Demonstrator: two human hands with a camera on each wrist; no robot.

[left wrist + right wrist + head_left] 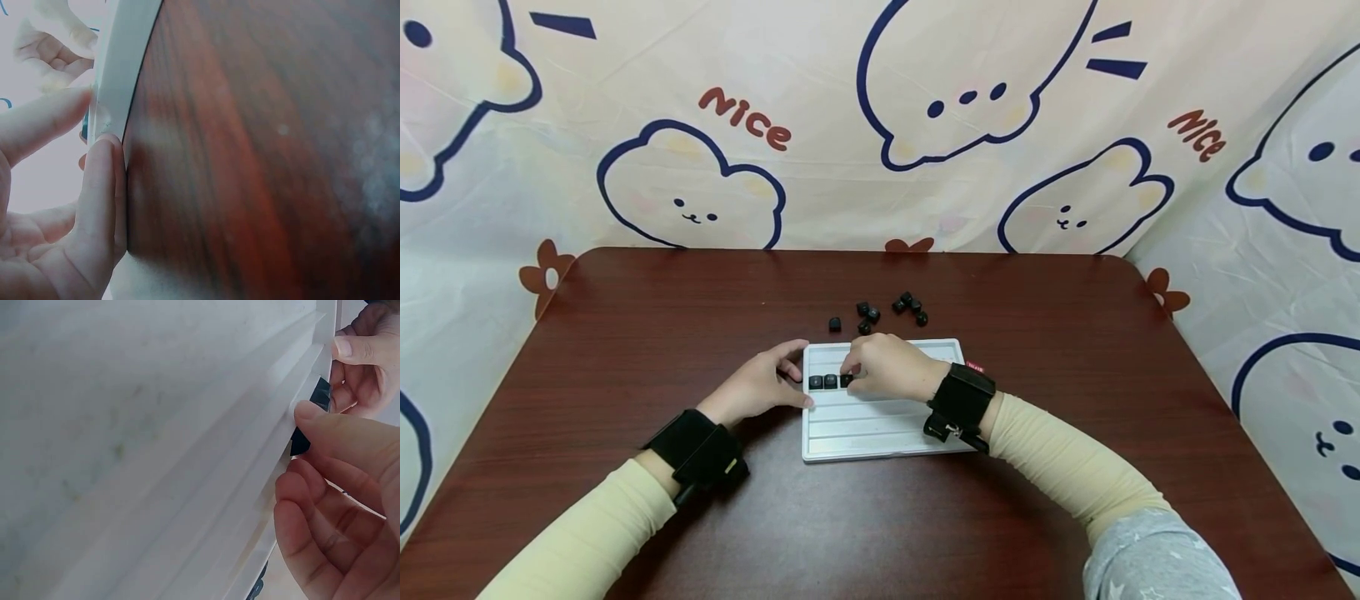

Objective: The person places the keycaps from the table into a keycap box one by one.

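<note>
A white ridged board (880,433) lies flat on the table, with several long grooves across it. In one groove near its left edge stand small black cubes (823,382) in a row. My right hand (891,367) is over the board and pinches a black cube (846,380) at the right end of that row; in the right wrist view, the thumb (337,428) presses against the dark cubes. At the board's left edge is my left hand (763,382), thumb and index finger spread apart and touching the rim. Its thumb (97,181) lies along the board's side.
Beyond the board, several loose black cubes (868,315) lie scattered, with another cluster (910,306) to their right. A small red tag (974,367) sticks out at the board's right edge. Patterned cloth (820,192) hangs behind the brown table (700,517).
</note>
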